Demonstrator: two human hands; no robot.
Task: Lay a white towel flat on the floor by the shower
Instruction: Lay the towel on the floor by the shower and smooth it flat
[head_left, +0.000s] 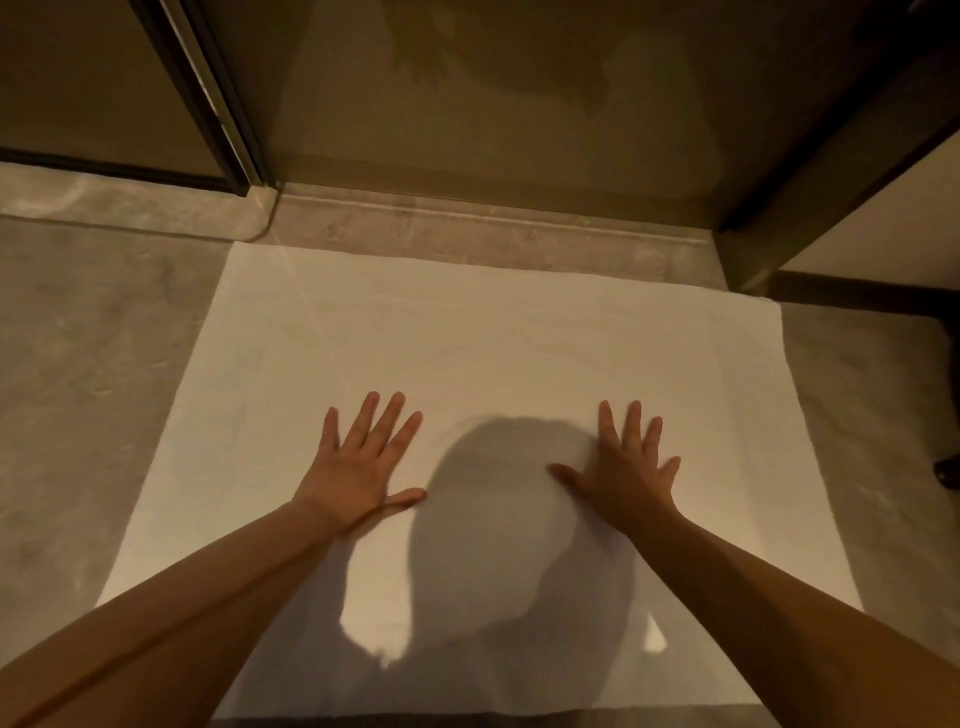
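So the white towel (483, 332) is spread flat on the grey floor (88, 374), far edge right up against the shower threshold (467, 228). Both palms are pressed down on its middle: left hand (358, 462) and right hand (626, 467), fingers splayed wide, gripping nothing, a head-shaped shadow (514, 525) between them.

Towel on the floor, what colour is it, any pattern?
Plain white, no pattern; the towel shows best in the head view.
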